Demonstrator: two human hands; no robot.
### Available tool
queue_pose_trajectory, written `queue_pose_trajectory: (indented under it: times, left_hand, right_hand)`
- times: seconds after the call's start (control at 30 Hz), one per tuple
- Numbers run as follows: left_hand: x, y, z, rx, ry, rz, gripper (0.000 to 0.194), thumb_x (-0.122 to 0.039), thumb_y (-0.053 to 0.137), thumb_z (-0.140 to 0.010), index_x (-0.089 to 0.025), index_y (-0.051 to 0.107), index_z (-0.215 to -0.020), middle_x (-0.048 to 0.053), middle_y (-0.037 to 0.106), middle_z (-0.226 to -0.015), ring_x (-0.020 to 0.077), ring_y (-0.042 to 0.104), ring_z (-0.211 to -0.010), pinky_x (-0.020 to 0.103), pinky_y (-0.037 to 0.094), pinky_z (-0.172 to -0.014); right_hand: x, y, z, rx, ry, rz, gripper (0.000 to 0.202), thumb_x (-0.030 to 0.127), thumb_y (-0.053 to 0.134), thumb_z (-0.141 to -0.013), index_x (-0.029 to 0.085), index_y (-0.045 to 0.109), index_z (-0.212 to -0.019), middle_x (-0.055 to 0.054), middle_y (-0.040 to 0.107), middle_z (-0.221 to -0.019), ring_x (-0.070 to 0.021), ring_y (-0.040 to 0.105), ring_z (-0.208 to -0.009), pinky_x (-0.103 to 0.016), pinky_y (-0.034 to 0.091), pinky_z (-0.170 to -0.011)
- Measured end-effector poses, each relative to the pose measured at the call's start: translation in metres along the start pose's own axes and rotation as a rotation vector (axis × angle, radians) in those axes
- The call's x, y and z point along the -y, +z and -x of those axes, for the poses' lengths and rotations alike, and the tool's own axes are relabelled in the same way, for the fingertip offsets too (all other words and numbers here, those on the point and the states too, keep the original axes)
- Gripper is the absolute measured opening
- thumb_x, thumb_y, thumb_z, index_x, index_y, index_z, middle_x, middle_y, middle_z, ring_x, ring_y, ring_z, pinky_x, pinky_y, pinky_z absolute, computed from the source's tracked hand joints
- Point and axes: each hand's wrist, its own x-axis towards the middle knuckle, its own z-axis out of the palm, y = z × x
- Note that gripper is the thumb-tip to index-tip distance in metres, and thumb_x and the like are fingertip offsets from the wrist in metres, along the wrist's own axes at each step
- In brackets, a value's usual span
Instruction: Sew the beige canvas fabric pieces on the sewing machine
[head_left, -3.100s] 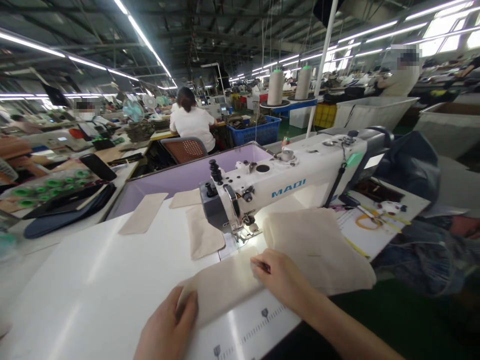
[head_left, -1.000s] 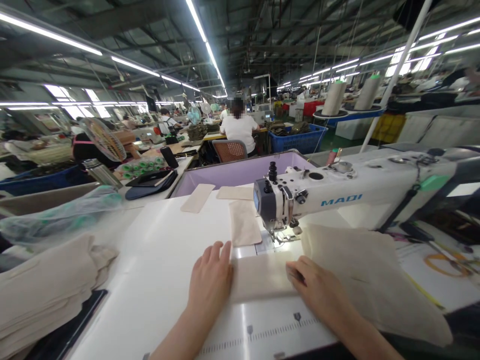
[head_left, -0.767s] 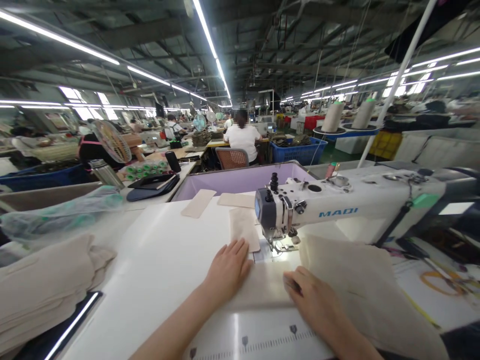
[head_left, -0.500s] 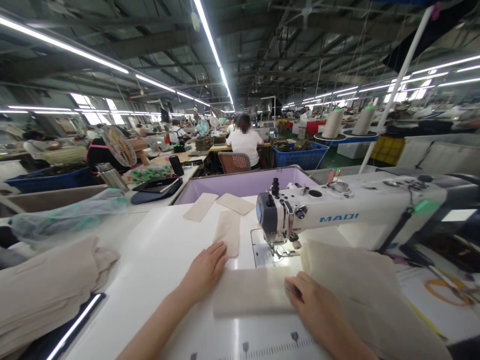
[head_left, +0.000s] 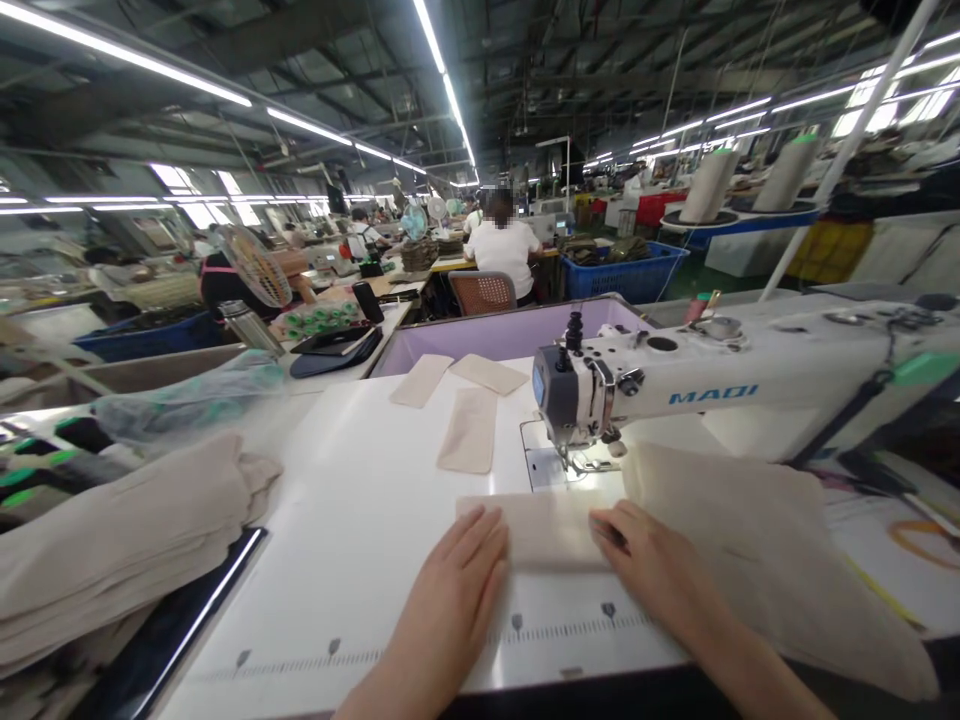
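A pale beige fabric piece (head_left: 551,532) lies lengthwise on the white sewing table, in front of the sewing machine's (head_left: 577,400) needle area. My left hand (head_left: 461,580) rests on its left end, fingers stretched out and flat. At the right end my right hand (head_left: 649,560) has its fingers curled closed at the fabric's edge; something small and dark shows under the fingers, too blurred to name. A larger beige cloth (head_left: 757,540) spreads beneath and beside the right forearm. Beyond my left hand lie three small beige panels (head_left: 469,430), apart from both hands.
Stacked beige cloth (head_left: 135,540) sits at the left edge. Thread cones (head_left: 709,187) stand behind the machine. A purple-lined bin (head_left: 487,335) adjoins the table's far edge. A seated person (head_left: 501,250) is ahead, beside a blue basket (head_left: 622,275). A printed ruler runs along the front.
My left hand has come off the nearest small panel and moved toward me onto the fabric piece's left end. My right hand stays at the right end. The camera view has shifted.
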Motion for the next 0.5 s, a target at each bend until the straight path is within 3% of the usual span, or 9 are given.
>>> queue_pose_trajectory:
  times: [0.13,0.3,0.5]
  left_hand:
    - [-0.011,0.015,0.0,0.099,0.03,-0.113,0.041,-0.03,0.046,-0.104,-0.016,0.059,-0.14,0.01,0.059,-0.146,0.0286,0.057,-0.134,0.046,0.054,-0.108]
    - [0.003,0.032,0.004,0.099,0.033,-0.178,0.043,-0.033,0.045,-0.104,-0.018,0.057,-0.143,0.01,0.056,-0.148,0.0298,0.056,-0.134,0.048,0.051,-0.109]
    - [0.014,0.037,0.003,0.102,-0.025,-0.141,0.045,-0.034,0.042,-0.104,-0.017,0.055,-0.144,0.01,0.055,-0.15,0.0316,0.052,-0.138,0.051,0.048,-0.111]
  right_hand:
    - [0.002,-0.002,0.0,-0.001,-0.001,0.001,0.022,0.021,0.049,-0.097,0.023,0.071,-0.099,-0.003,0.069,-0.094,-0.0213,0.069,-0.084,-0.029,0.044,-0.068]
    - [0.004,-0.004,-0.001,0.022,0.024,0.024,0.02,0.015,0.056,-0.094,0.023,0.071,-0.103,-0.002,0.07,-0.095,-0.0207,0.07,-0.084,-0.027,0.044,-0.068]
    - [0.005,-0.005,-0.001,0.017,0.03,0.017,0.02,0.013,0.056,-0.095,0.022,0.072,-0.102,-0.003,0.07,-0.095,-0.0201,0.07,-0.084,-0.027,0.045,-0.069]
